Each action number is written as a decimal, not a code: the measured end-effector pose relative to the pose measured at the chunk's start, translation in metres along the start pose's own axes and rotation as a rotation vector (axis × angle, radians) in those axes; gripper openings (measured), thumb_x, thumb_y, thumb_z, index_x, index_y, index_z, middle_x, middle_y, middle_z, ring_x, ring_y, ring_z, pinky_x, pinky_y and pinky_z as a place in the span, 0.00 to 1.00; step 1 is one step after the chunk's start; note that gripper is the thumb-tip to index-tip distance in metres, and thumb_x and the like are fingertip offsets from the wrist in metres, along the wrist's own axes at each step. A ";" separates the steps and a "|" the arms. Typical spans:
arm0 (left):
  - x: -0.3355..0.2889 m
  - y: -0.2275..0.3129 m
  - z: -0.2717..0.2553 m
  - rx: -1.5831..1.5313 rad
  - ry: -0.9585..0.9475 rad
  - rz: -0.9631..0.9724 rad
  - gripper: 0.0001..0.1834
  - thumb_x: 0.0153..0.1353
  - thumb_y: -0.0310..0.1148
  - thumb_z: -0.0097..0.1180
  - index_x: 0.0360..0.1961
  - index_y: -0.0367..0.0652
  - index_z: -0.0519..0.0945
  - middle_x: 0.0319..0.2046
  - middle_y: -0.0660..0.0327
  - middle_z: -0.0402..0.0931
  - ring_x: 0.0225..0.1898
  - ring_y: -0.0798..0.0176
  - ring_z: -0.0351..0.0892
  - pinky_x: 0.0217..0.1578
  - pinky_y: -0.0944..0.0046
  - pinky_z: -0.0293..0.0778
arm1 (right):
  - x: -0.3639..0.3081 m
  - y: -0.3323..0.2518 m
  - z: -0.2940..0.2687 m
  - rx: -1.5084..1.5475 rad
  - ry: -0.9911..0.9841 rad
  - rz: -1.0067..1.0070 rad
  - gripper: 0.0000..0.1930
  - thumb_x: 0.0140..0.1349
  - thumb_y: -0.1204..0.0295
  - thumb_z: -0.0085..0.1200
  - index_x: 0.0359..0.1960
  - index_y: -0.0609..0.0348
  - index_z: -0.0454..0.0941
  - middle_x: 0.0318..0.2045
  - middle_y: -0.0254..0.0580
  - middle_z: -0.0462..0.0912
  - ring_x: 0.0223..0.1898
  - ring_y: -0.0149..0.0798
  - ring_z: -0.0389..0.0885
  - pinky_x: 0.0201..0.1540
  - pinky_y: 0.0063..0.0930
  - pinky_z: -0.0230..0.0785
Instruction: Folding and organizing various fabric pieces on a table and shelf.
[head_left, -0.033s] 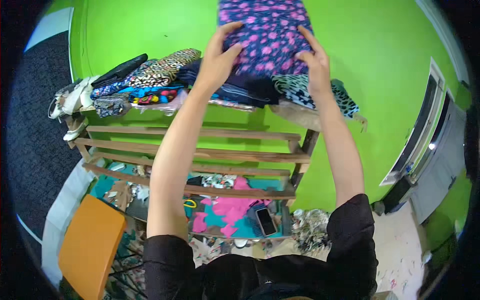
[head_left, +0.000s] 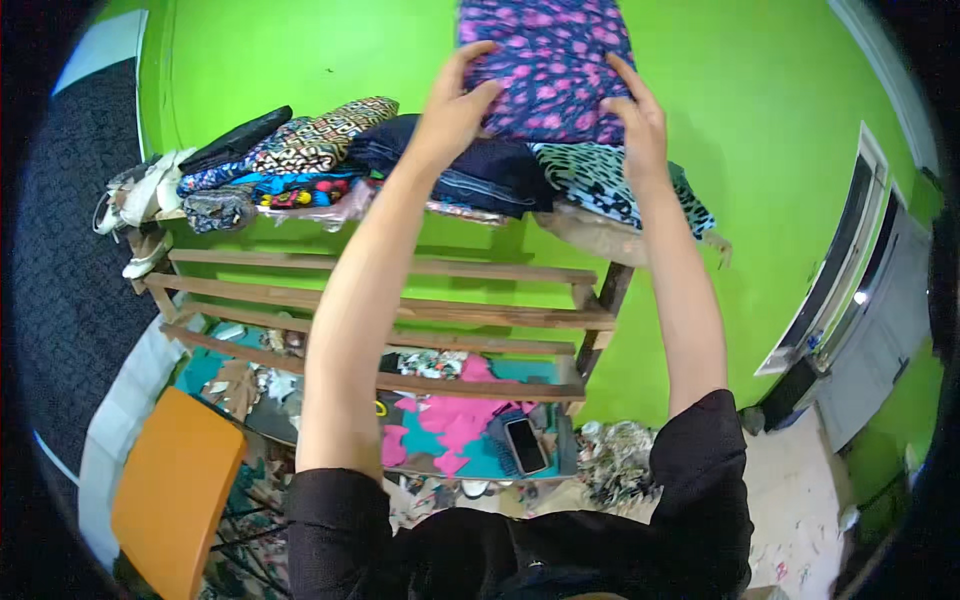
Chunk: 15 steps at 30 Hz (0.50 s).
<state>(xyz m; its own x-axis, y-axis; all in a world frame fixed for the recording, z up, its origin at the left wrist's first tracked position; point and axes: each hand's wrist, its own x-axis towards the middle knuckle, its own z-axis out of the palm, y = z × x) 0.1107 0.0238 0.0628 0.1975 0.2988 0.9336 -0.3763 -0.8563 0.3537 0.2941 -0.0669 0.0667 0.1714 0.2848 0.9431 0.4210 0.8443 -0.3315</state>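
A folded dark-blue cloth with pink spots [head_left: 548, 70] is held up at the top of the view, over the rack's top shelf. My left hand [head_left: 455, 112] grips its left edge, fingers behind and thumb in front. On the right edge, my right hand [head_left: 640, 118] holds it the same way. Just under it lie folded navy garments [head_left: 470, 172] and a turquoise cloth with black spots [head_left: 590, 180]. Further left on the shelf are a black-and-cream patterned cloth [head_left: 335, 135], a black folded item [head_left: 235, 140] and a bright floral cloth [head_left: 310, 192].
Pale shoes [head_left: 150, 190] sit at the rack's left end. Wooden slats [head_left: 470, 312] run across below. Beneath them are pink fabric scraps [head_left: 455, 415], a phone [head_left: 525, 446] and yellow-handled scissors [head_left: 380, 408]. An orange board [head_left: 175, 490] stands lower left; a scrap heap [head_left: 620, 460] lies right.
Both hands and the spotted cloth have shifted slightly to the right. More of the navy garments and the turquoise cloth now shows beneath it.
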 end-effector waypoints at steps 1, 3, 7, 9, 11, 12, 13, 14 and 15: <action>0.016 -0.034 0.009 -0.050 0.002 -0.091 0.25 0.55 0.30 0.51 0.55 0.39 0.62 0.47 0.53 0.68 0.43 0.66 0.70 0.34 0.70 0.72 | 0.007 0.006 -0.004 -0.031 0.049 0.061 0.24 0.48 0.76 0.46 0.51 0.64 0.69 0.51 0.43 0.70 0.49 0.35 0.67 0.55 0.22 0.54; 0.030 -0.074 0.048 0.143 0.027 -0.139 0.27 0.58 0.38 0.49 0.56 0.35 0.60 0.42 0.47 0.71 0.43 0.61 0.73 0.44 0.60 0.70 | 0.020 0.057 -0.045 -0.183 0.133 0.116 0.23 0.51 0.71 0.48 0.50 0.66 0.70 0.50 0.47 0.71 0.49 0.36 0.68 0.55 0.24 0.54; 0.016 -0.105 0.072 0.474 -0.019 -0.078 0.28 0.59 0.45 0.44 0.56 0.37 0.62 0.46 0.43 0.69 0.49 0.50 0.70 0.50 0.58 0.64 | 0.005 0.111 -0.093 -0.533 0.039 0.516 0.25 0.55 0.63 0.46 0.52 0.69 0.67 0.51 0.55 0.70 0.53 0.41 0.67 0.57 0.28 0.53; 0.010 -0.104 0.081 0.541 -0.019 0.142 0.28 0.60 0.48 0.41 0.55 0.41 0.64 0.47 0.43 0.69 0.51 0.44 0.67 0.52 0.55 0.62 | 0.006 0.137 -0.117 -1.001 0.084 0.493 0.30 0.56 0.51 0.38 0.58 0.52 0.62 0.55 0.56 0.65 0.60 0.50 0.58 0.58 0.60 0.37; 0.006 -0.091 0.084 0.517 -0.332 -0.042 0.26 0.60 0.51 0.37 0.54 0.48 0.67 0.45 0.50 0.73 0.50 0.48 0.69 0.52 0.56 0.63 | 0.011 0.142 -0.132 -1.078 0.077 0.441 0.33 0.56 0.46 0.32 0.60 0.51 0.59 0.59 0.51 0.60 0.62 0.53 0.53 0.53 0.73 0.28; 0.003 -0.087 0.082 0.601 -0.306 -0.102 0.25 0.60 0.52 0.36 0.48 0.49 0.73 0.43 0.54 0.74 0.47 0.50 0.70 0.49 0.54 0.65 | 0.015 0.132 -0.127 -0.964 0.077 0.398 0.32 0.57 0.46 0.32 0.59 0.51 0.60 0.59 0.49 0.59 0.62 0.51 0.53 0.54 0.71 0.29; 0.003 -0.084 0.079 0.612 -0.307 -0.111 0.25 0.60 0.52 0.36 0.48 0.49 0.73 0.43 0.54 0.74 0.47 0.50 0.70 0.49 0.54 0.65 | 0.019 0.123 -0.123 -0.850 0.079 0.356 0.32 0.58 0.46 0.32 0.59 0.50 0.60 0.60 0.46 0.59 0.62 0.49 0.54 0.55 0.69 0.30; 0.003 -0.078 0.073 0.658 -0.324 -0.144 0.24 0.59 0.51 0.36 0.43 0.47 0.75 0.41 0.56 0.75 0.45 0.49 0.71 0.46 0.53 0.65 | 0.020 0.111 -0.113 -0.836 0.073 0.362 0.32 0.58 0.46 0.32 0.59 0.50 0.60 0.60 0.46 0.59 0.62 0.49 0.54 0.55 0.69 0.30; 0.001 -0.073 0.067 0.706 -0.340 -0.180 0.23 0.59 0.51 0.37 0.39 0.45 0.77 0.39 0.57 0.76 0.43 0.49 0.72 0.43 0.51 0.66 | 0.019 0.097 -0.098 -0.849 -0.016 0.279 0.31 0.58 0.46 0.31 0.59 0.50 0.60 0.60 0.46 0.59 0.62 0.47 0.53 0.57 0.66 0.29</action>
<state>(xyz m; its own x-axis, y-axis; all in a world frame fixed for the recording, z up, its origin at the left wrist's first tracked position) 0.1986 0.0588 0.0341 0.5080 0.4105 0.7572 0.3265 -0.9053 0.2717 0.4256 -0.0244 0.0500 0.3564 0.4408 0.8238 0.8847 0.1244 -0.4493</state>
